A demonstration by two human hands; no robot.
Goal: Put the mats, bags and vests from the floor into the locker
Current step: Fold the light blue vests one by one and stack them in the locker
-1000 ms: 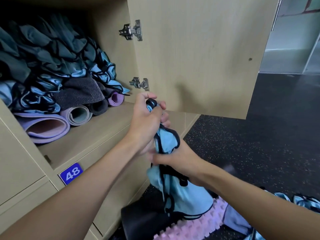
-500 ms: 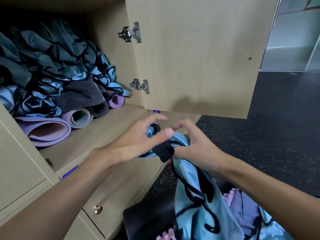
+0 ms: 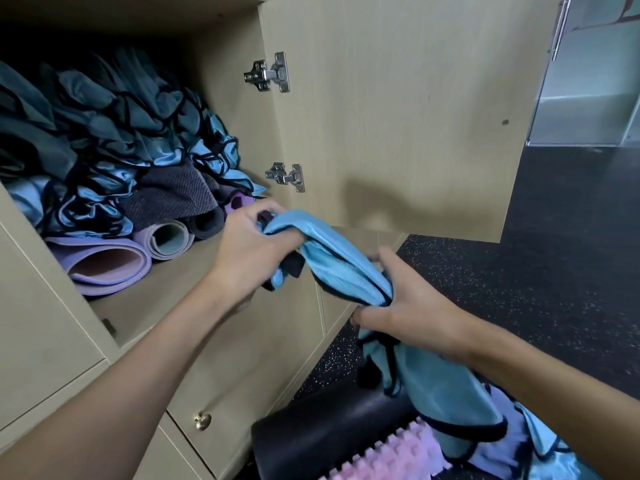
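Vest [image 3: 346, 268], light blue with black edging, is bunched into a rope between both hands in front of the open locker, not yet inside it. The left hand [image 3: 252, 251] has its fingers curled round the upper end; the right hand [image 3: 408, 306] grips the cloth lower down, thumb and fingers closed round it, and the rest of the vest hangs below that hand. Under the right hand lie a black padded item [image 3: 329, 427], a pink ridged piece [image 3: 391, 455] and more blue cloth [image 3: 540, 459], on the dark speckled floor [image 3: 554, 271]. Below the left forearm is a drawer front with a brass knob [image 3: 202, 420]. Just beyond the left hand is the locker shelf [image 3: 166, 292], with rolled mats [image 3: 110, 265] lying on it and a heap of blue vests [image 3: 121, 140] piled above them. Beyond both hands the locker door [image 3: 398, 116] stands open on two metal hinges [image 3: 270, 72].
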